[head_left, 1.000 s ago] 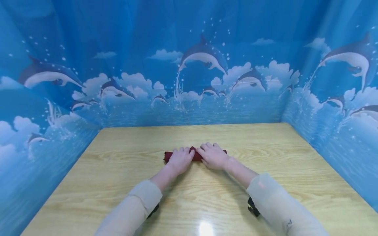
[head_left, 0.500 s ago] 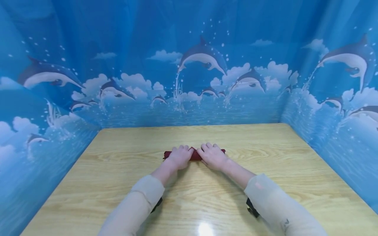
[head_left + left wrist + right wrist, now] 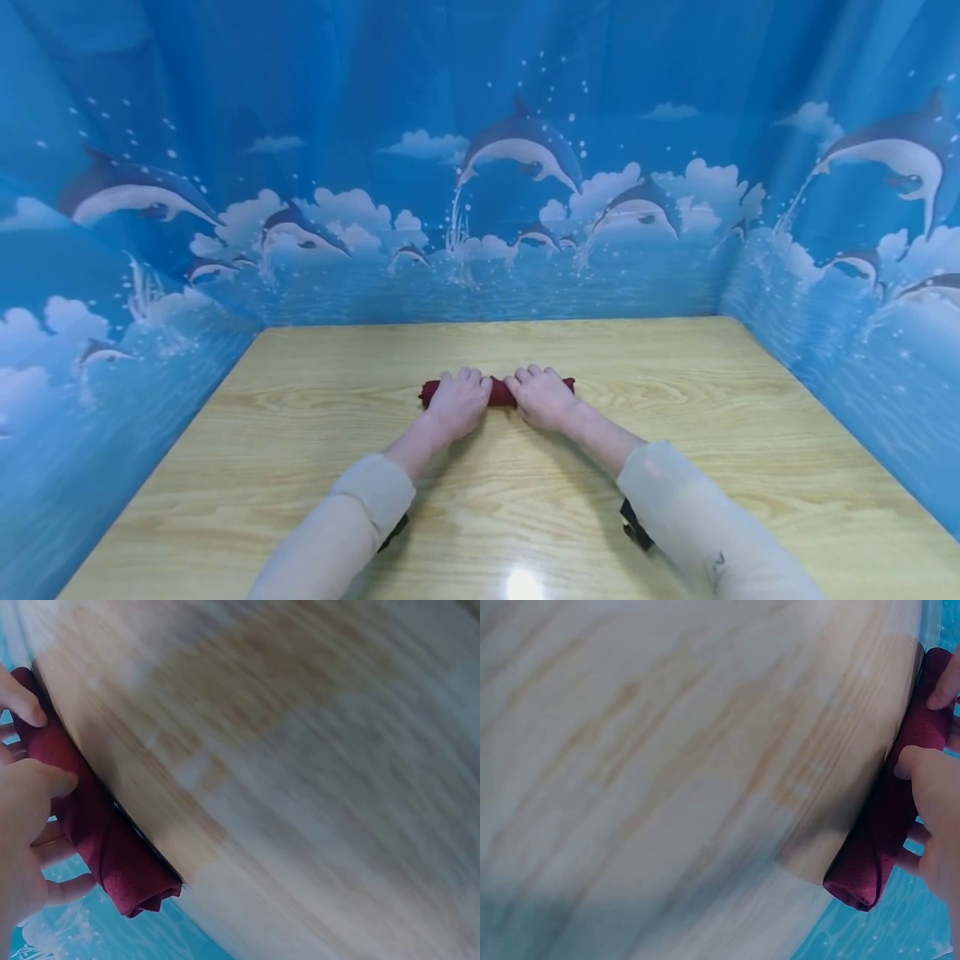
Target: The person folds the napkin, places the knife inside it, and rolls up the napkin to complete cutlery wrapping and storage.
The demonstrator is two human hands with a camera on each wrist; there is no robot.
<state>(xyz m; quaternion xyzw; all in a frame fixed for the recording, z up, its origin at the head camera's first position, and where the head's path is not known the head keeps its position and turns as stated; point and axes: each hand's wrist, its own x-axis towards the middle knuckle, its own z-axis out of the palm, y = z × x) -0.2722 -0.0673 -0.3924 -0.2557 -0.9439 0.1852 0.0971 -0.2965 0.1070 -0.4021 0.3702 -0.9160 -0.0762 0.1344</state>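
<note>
A dark red cloth, rolled into a tube, lies crosswise on the wooden table beyond the middle. My left hand grips its left part, thumb on the near side and fingers over the far side. My right hand holds the right part in the same way. Between the two hands a short stretch of the roll shows. In the left wrist view, the left end of the rolled cloth shows loose folded layers. The right wrist view shows the other end of the rolled cloth sticking out past my hand.
The light wood-grain table reaches to a blue curtain printed with dolphins, which encloses the back and both sides. A bright light reflection lies on the near tabletop.
The pointed cloth corner that stood up between my hands has gone down against the roll. Both hands keep their hold and have barely shifted.
</note>
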